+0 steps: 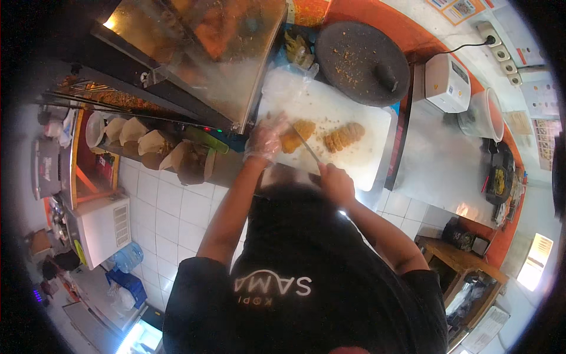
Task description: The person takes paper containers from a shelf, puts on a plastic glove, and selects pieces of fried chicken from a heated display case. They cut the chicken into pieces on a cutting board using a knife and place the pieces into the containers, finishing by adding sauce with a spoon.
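Observation:
On the white cutting board lie two pieces of browned, breaded food. My left hand, in a clear plastic glove, touches the left end of the nearer-to-left piece. My right hand is bare and closed around the handle of a knife, whose blade lies slantwise over that same piece. The other piece sits to the right, cut into several slices that rest side by side. Crumbs are scattered around both pieces.
Behind the board stands a round dark stone mortar with a pestle and crumbs in it. A glass display case rises at the left. Several paper-lined food containers stand left of my arm. A metal counter lies to the right.

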The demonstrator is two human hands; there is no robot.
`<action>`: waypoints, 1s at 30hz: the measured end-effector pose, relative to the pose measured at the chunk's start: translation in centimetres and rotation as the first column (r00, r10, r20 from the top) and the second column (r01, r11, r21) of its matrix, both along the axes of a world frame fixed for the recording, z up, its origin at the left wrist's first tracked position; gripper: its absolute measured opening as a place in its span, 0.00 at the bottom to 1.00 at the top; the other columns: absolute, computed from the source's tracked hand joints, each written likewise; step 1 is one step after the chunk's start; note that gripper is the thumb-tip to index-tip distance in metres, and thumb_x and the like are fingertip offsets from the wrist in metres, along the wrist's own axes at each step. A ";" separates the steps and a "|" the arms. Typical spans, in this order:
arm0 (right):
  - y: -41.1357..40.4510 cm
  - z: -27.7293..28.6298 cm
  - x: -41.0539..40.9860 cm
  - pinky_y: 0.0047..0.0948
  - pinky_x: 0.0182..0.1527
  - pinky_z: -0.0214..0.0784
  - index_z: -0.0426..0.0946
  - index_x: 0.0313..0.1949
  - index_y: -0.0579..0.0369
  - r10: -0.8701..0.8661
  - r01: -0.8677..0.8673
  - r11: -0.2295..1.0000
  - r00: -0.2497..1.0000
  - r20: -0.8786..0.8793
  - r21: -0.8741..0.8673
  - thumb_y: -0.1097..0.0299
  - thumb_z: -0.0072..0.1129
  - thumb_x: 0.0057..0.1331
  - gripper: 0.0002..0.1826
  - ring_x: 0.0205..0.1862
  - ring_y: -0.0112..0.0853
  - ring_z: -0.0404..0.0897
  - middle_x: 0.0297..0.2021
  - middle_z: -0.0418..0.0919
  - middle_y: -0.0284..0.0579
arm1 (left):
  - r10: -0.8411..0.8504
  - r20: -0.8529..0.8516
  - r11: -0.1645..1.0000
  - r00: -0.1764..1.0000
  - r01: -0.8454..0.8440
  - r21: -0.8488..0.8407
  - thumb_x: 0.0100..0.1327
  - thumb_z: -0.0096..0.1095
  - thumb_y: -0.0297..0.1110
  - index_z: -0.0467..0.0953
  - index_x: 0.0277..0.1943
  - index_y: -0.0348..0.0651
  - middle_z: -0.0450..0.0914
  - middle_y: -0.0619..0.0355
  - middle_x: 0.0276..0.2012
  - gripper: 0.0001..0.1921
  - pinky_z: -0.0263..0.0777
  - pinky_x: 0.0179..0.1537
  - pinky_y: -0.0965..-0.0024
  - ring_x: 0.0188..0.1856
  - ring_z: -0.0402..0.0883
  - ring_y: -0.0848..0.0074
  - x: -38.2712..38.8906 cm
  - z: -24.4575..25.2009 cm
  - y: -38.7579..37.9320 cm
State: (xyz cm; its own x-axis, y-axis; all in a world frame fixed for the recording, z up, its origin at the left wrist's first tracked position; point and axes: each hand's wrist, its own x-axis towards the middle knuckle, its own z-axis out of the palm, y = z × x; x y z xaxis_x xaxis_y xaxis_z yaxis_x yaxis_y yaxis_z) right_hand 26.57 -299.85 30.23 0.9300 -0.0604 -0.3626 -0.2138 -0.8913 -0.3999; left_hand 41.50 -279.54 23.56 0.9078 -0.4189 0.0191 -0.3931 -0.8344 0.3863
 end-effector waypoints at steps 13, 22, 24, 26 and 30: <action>1.4 -1.0 -0.6 0.54 0.40 0.71 0.73 0.37 0.59 -0.118 0.116 0.993 0.981 -0.154 -0.018 0.51 0.36 0.76 0.24 0.35 0.57 0.80 0.30 0.79 0.62 | -0.053 -0.034 0.989 0.998 0.048 -0.139 0.55 0.46 0.16 0.69 0.66 0.56 0.76 0.49 0.58 0.35 0.71 0.56 0.57 0.47 0.79 0.51 -1.5 0.7 0.7; 1.5 2.2 -2.1 0.54 0.33 0.72 0.75 0.35 0.61 -0.053 0.052 0.997 0.999 0.008 0.051 0.50 0.43 0.74 0.24 0.30 0.57 0.81 0.26 0.79 0.63 | -0.048 0.123 0.925 0.991 0.091 -0.368 0.54 0.46 0.17 0.72 0.64 0.49 0.73 0.54 0.63 0.32 0.68 0.58 0.59 0.56 0.77 0.57 -3.5 -1.5 2.3; 1.6 1.1 -1.7 0.57 0.42 0.69 0.74 0.36 0.60 -0.083 0.089 0.996 0.980 -0.184 0.028 0.49 0.38 0.74 0.25 0.36 0.60 0.79 0.31 0.79 0.64 | -0.063 0.099 0.928 0.993 0.094 -0.359 0.54 0.48 0.18 0.72 0.63 0.52 0.73 0.59 0.64 0.32 0.69 0.58 0.61 0.56 0.77 0.59 -3.7 -1.5 2.1; 1.4 0.2 -0.8 0.57 0.42 0.69 0.74 0.37 0.60 -0.089 0.097 0.995 0.975 -0.205 0.030 0.49 0.39 0.74 0.25 0.37 0.59 0.79 0.31 0.79 0.64 | -0.028 0.057 0.957 0.998 0.043 -0.286 0.54 0.47 0.17 0.73 0.63 0.50 0.73 0.58 0.64 0.32 0.67 0.60 0.61 0.60 0.75 0.61 -4.4 -1.2 2.1; 1.4 -0.7 -1.0 0.55 0.43 0.70 0.75 0.39 0.60 -0.061 0.060 0.998 0.972 -0.227 -0.011 0.51 0.41 0.74 0.23 0.38 0.59 0.79 0.32 0.80 0.64 | -0.039 0.078 0.961 0.996 0.059 -0.271 0.53 0.48 0.18 0.72 0.63 0.49 0.72 0.57 0.64 0.31 0.67 0.60 0.62 0.62 0.73 0.61 -4.0 -1.8 2.3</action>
State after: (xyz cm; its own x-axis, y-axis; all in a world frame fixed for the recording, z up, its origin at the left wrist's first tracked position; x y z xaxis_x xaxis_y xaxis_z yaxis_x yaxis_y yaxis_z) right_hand 25.52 -298.46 29.53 0.8177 -0.1159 -0.5638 -0.3525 -0.8752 -0.3313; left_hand 37.53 -277.28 21.77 0.8786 -0.4324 0.2026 -0.4653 -0.6801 0.5665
